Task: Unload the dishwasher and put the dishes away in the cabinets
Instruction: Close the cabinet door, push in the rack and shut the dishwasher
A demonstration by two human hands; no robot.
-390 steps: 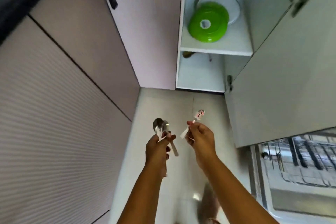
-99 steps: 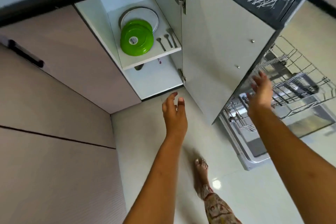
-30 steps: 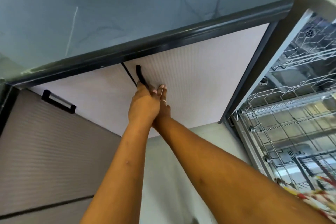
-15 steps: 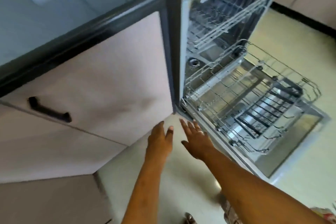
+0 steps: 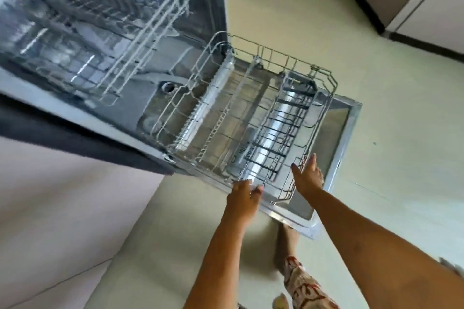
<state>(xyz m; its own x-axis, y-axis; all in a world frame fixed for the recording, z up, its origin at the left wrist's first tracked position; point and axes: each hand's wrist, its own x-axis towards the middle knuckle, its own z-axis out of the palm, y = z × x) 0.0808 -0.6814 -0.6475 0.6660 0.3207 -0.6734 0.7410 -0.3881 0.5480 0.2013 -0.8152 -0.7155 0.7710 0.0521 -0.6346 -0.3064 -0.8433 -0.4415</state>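
On the pale floor (image 5: pixel 288 7) an open dishwasher (image 5: pixel 150 83) is seen, its door (image 5: pixel 344 138) folded down. Over the door the lower rack (image 5: pixel 221 118) is drawn out, a dark insert (image 5: pixel 278 133) set inside. At its front rim the left hand (image 5: pixel 242 195) and the right hand (image 5: pixel 307 178) are held with straight fingers, nothing gripped

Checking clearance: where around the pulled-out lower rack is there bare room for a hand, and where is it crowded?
Free: the rack bay between tine rows and basket; the door strip beside the basket; the floor beyond. Crowded: the basket's dividers, the tines, and the front rim by the left hand and right hand.
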